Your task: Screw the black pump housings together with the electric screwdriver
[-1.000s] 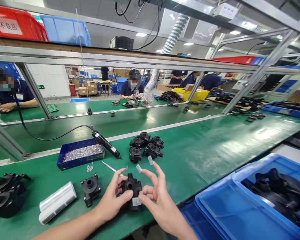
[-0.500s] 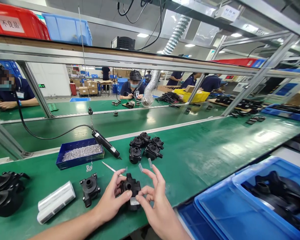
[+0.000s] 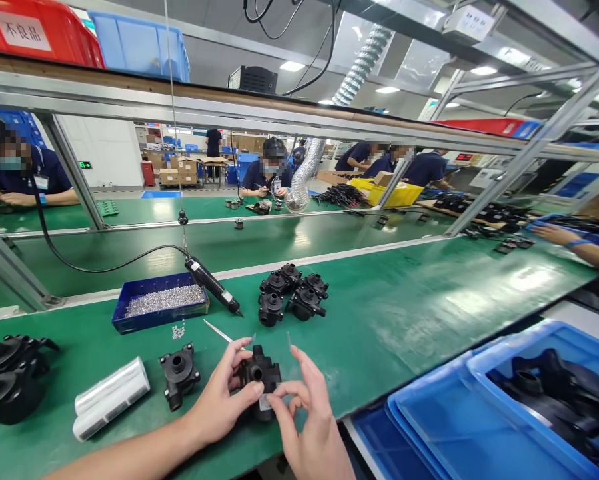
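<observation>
My left hand [image 3: 224,393] is closed around a black plastic pump [image 3: 262,369], its thumb on the pump's face. On that pump lies a small pale label [image 3: 264,402], and the thumb and forefinger of my right hand [image 3: 306,417] pinch its edge. Clear strips stick to raised fingertips of both hands. To the left, another black pump [image 3: 179,372] sits on the green mat, beside two rolls of clear film labels [image 3: 112,400]. Beyond my hands stand several black pumps [image 3: 294,293]. A thin pale tool [image 3: 218,331] lies partly behind my left hand.
A blue tray of small screws [image 3: 162,303] stands behind, with a black electric screwdriver [image 3: 213,287] hanging beside it. More pumps [image 3: 12,373] are at far left. Blue bins [image 3: 429,413] fill the right front. A co-worker's arm [image 3: 579,245] reaches in at far right.
My right hand has turned and drawn its raised fingers closer together, still pinching at the label. The left hand keeps its hold. A co-worker's arm has appeared at far right.
</observation>
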Demonstrator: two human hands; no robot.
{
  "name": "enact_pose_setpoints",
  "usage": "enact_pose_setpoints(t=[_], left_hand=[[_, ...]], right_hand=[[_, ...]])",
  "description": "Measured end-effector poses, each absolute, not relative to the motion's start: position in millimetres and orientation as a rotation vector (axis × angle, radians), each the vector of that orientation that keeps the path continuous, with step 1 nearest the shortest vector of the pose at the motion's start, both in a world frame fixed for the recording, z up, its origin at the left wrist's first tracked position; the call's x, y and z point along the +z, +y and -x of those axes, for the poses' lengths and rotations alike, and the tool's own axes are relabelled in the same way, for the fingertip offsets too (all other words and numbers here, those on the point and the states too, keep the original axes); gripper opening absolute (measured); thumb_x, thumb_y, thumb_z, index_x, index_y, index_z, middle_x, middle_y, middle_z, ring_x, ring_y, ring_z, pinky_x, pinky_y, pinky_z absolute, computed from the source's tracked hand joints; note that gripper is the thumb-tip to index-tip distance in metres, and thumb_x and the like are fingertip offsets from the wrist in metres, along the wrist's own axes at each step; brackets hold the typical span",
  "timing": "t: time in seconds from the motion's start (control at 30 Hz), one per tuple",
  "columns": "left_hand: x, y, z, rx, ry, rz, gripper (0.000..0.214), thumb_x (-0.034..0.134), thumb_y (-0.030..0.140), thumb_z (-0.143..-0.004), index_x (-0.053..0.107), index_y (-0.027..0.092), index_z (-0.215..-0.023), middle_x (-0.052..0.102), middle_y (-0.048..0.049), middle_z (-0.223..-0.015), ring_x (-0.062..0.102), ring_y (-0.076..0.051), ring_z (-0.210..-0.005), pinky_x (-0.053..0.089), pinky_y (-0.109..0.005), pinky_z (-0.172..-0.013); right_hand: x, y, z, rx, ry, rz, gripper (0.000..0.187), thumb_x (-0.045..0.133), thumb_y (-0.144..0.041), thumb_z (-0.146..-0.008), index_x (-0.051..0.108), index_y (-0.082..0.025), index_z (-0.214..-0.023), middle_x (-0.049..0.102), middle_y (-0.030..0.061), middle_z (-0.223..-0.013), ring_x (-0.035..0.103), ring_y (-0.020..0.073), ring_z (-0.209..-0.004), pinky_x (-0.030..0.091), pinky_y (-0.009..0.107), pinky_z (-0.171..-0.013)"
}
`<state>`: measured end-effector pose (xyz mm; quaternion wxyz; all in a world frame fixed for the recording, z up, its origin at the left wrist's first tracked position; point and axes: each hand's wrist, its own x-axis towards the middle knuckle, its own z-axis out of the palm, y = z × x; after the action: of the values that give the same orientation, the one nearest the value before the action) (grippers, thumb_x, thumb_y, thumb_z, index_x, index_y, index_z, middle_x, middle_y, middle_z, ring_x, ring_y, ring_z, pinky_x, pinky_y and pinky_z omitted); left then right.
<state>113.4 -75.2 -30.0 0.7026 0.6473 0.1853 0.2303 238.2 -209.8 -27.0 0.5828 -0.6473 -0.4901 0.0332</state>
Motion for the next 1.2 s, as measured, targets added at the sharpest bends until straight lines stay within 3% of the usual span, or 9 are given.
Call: enact_pose_setpoints(t=[0.1, 0.2, 0.4, 0.6, 0.67, 0.77, 0.9, 1.03, 1.2], left_hand=[[-29.9, -74.8, -113.1, 0.507, 0.416, -1.433, 0.079, 0.071, 0.059, -0.089, 0.033, 0.027, -0.149, 0.049, -0.0124, -0.137, 0.051, -0.03, -0.131, 0.044, -0.043, -0.107], [-29.2, -76.0, -112.4, 0.503, 0.412, -1.457, 0.079, 0.07, 0.06, -0.089, 0.034, 0.025, -0.15, 0.051, -0.0129, -0.136, 0.053, -0.03, -0.128, 0.045, -0.044, -0.106], [-19.0, -83.3, -110.0, 0.488, 0.41, -1.515, 0.082, 0.075, 0.048, -0.087, 0.034, 0.027, -0.154, 0.053, -0.0126, -0.139, 0.053, -0.031, -0.133, 0.04, -0.047, -0.114], [-12.9, -73.7, -107.9, 0.447, 0.267, -1.5, 0.09, 0.079, 0.036, -0.082, 0.032, 0.025, -0.158, 0.056, -0.012, -0.133, 0.056, -0.032, -0.132, 0.039, -0.05, -0.118], [-10.9, -72.0, -105.7, 0.418, 0.26, -1.579, 0.088, 0.076, 0.03, -0.082, 0.033, 0.024, -0.159, 0.054, -0.0137, -0.136, 0.056, -0.034, -0.131, 0.038, -0.055, -0.118], [-7.1, -76.4, -101.4, 0.455, 0.269, -1.986, 0.096, 0.067, 0.013, -0.077, 0.029, 0.031, -0.163, 0.053, -0.0147, -0.143, 0.051, -0.038, -0.135, 0.019, -0.069, -0.123], [-1.9, -81.8, -97.1, 0.546, 0.443, -2.548, 0.123, 0.06, -0.002, -0.062, 0.01, 0.037, -0.167, 0.055, -0.0161, -0.144, 0.045, -0.046, -0.14, -0.004, -0.082, -0.117], [3.9, -81.3, -94.2, 0.696, 0.753, -2.797, 0.113, 0.049, -0.009, -0.075, 0.006, 0.044, -0.165, 0.04, -0.0166, -0.163, 0.022, -0.051, -0.155, 0.001, -0.089, -0.111], [-29.7, -97.2, -99.0, 0.779, 0.336, -2.84, 0.108, 0.057, -0.004, -0.08, 0.009, 0.041, -0.166, 0.007, -0.0184, -0.175, 0.01, -0.053, -0.156, 0.02, -0.085, -0.113]], right_hand=[[-31.2, -207.5, -244.2, 0.134, -0.995, 1.508, 0.081, 0.072, -0.028, -0.094, 0.023, -0.04, -0.157, 0.035, 0.0158, -0.16, 0.068, 0.0296, -0.105, 0.063, 0.051, -0.085], [-29.9, -200.6, -251.7, 0.319, -0.932, 1.489, 0.102, 0.078, -0.03, -0.084, 0.01, -0.039, -0.159, 0.024, 0.0142, -0.164, 0.052, 0.0339, -0.135, 0.062, 0.051, -0.094], [-21.3, -189.4, -235.3, 0.527, -1.001, 1.59, 0.12, 0.074, -0.012, -0.066, 0.003, -0.037, -0.16, 0.023, 0.0167, -0.164, 0.054, 0.0348, -0.134, 0.06, 0.047, -0.093], [-24.2, -198.4, -259.7, 0.856, -0.966, 1.383, 0.126, 0.086, -0.017, -0.066, 0.003, -0.045, -0.156, 0.017, 0.013, -0.167, 0.056, 0.0304, -0.133, 0.057, 0.048, -0.1], [-26.6, -200.6, -281.3, 0.91, -1.005, 1.346, 0.123, 0.088, -0.021, -0.069, 0.004, -0.047, -0.155, 0.02, 0.0129, -0.166, 0.06, 0.0285, -0.126, 0.061, 0.047, -0.093], [-20.7, -191.5, -310.1, 0.663, -1.081, 1.467, 0.09, 0.075, -0.031, -0.089, 0.015, -0.042, -0.155, 0.03, 0.0145, -0.16, 0.067, 0.0238, -0.108, 0.064, 0.044, -0.083], [2.5, -146.5, -329.7, 0.187, -1.119, 1.459, 0.069, 0.063, -0.036, -0.098, 0.025, -0.033, -0.156, 0.04, 0.0159, -0.152, 0.063, 0.0269, -0.116, 0.061, 0.048, -0.093], [15.9, -88.4, -338.7, 0.119, -1.268, 1.418, 0.077, 0.067, -0.034, -0.093, 0.025, -0.029, -0.158, 0.026, 0.0161, -0.16, 0.048, 0.0314, -0.139, 0.051, 0.054, -0.111], [14.8, -87.6, -336.8, 0.202, -1.191, 1.453, 0.084, 0.062, -0.028, -0.092, 0.013, -0.033, -0.16, 0.025, 0.0181, -0.161, 0.067, 0.0225, -0.11, 0.057, 0.052, -0.102]])
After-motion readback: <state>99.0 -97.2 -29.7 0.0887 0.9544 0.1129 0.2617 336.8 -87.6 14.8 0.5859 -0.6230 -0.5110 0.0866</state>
